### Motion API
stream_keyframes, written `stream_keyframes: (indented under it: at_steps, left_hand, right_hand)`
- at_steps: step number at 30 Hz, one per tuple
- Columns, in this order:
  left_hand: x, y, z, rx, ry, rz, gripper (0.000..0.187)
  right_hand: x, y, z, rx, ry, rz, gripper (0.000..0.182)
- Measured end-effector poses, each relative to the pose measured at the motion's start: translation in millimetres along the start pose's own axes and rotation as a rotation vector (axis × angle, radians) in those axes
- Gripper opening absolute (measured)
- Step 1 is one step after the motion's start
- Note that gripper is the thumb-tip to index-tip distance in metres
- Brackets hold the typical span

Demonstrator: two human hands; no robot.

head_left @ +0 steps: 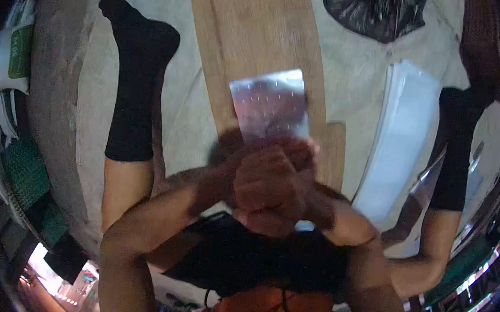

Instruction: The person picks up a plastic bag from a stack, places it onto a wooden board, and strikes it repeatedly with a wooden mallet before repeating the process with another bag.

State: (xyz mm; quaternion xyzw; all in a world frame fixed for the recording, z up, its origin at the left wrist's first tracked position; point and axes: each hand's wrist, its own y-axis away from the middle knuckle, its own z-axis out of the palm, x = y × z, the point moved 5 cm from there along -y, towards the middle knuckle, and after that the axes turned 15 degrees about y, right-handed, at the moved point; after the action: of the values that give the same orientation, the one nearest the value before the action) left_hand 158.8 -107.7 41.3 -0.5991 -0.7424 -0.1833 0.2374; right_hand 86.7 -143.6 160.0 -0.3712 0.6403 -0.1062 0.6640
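My left hand [242, 166] and my right hand [290, 191] are closed and pressed together in front of my body. They overlap and are somewhat blurred, so where one ends and the other begins is hard to tell. Just beyond them is a shiny metal sheet [273, 105] with rows of small marks across it. The hands cover its near end, and whatever is inside the fingers is hidden. Beneath the sheet, or behind it, runs a wooden board [257, 21]; contact between the two cannot be made out.
My legs in black socks [137, 91] stretch out on both sides over a pale floor covering [187, 123]. Long white panels [402, 134] lie on the right. A black plastic bag [375, 11] is at the far right of the board. Sacks [12, 61] line the left edge.
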Motion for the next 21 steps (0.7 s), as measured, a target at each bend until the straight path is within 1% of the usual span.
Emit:
stream_keyframes:
  at_steps: [1, 2, 3, 4, 5, 7, 8, 10, 11, 13, 14, 16, 17, 19, 21]
  left_hand:
    - [-5.8, -4.9, -10.0, -0.048, 0.13, -0.042, 0.066]
    - [-9.5, -3.6, -5.7, -0.051, 0.133, -0.044, 0.066]
    - [-15.4, -3.3, 5.9, -0.058, -0.154, -0.032, 0.068]
    - [-12.3, 0.9, 18.2, -0.077, -0.427, -0.014, 0.069]
    - [-5.3, 5.5, 23.9, -0.084, -0.415, -0.013, 0.069]
    - [-11.7, 4.9, 19.3, 0.105, 0.132, 0.013, 0.071]
    - [-13.5, 5.8, 20.1, 0.101, 0.138, 0.011, 0.071]
    - [-11.1, 6.5, 28.4, 0.042, -0.152, 0.046, 0.061]
    - [-2.4, 8.2, 25.1, 0.036, -0.141, 0.048, 0.061]
    - [-7.1, 3.3, 6.3, 0.125, 0.046, 0.041, 0.072]
    - [-5.9, 5.0, -0.2, 0.117, 0.05, 0.039, 0.072]
    - [4.3, 6.0, -2.6, -0.027, 0.005, 0.149, 0.071]
    - [9.8, 7.1, 3.6, -0.029, 0.002, 0.151, 0.071]
    - [12.5, 8.8, 16.4, 0.133, 0.186, 0.066, 0.068]
    - [11.9, 10.2, 15.2, 0.132, 0.257, 0.04, 0.067]
  right_hand:
    - [-5.6, -2.3, 1.8, -0.003, -0.018, -0.006, 0.021]
    - [-7.3, -3.9, 2.0, 0.002, -0.035, -0.008, 0.021]
    - [-12.9, -12.0, -1.3, 0.012, -0.07, -0.006, 0.021]
    - [-2.1, -6.8, 3.0, -0.003, -0.04, -0.014, 0.021]
    - [1.9, -4.6, 7.0, -0.001, -0.022, -0.011, 0.021]
    - [2.5, -2.6, 12.2, -0.018, -0.022, -0.026, 0.021]
    - [1.5, -3.4, 13.9, -0.017, -0.024, -0.024, 0.021]
    - [0.3, -5.0, 13.6, -0.017, -0.026, -0.017, 0.021]
    - [6.0, -6.6, 13.6, -0.021, -0.018, -0.02, 0.021]
    - [2.4, -6.4, 18.8, -0.025, -0.021, -0.042, 0.021]
    - [-3.1, -4.7, 21.9, -0.016, -0.033, -0.043, 0.021]
    - [-19.1, -2.1, 30.7, -0.01, -0.047, -0.042, 0.021]
    - [-23.8, -0.5, 31.5, -0.013, -0.049, -0.046, 0.021]
    - [-28.1, 1.3, 32.2, -0.006, -0.045, -0.045, 0.021]
    - [-20.7, 0.4, 26.9, 0.003, -0.032, -0.04, 0.021]
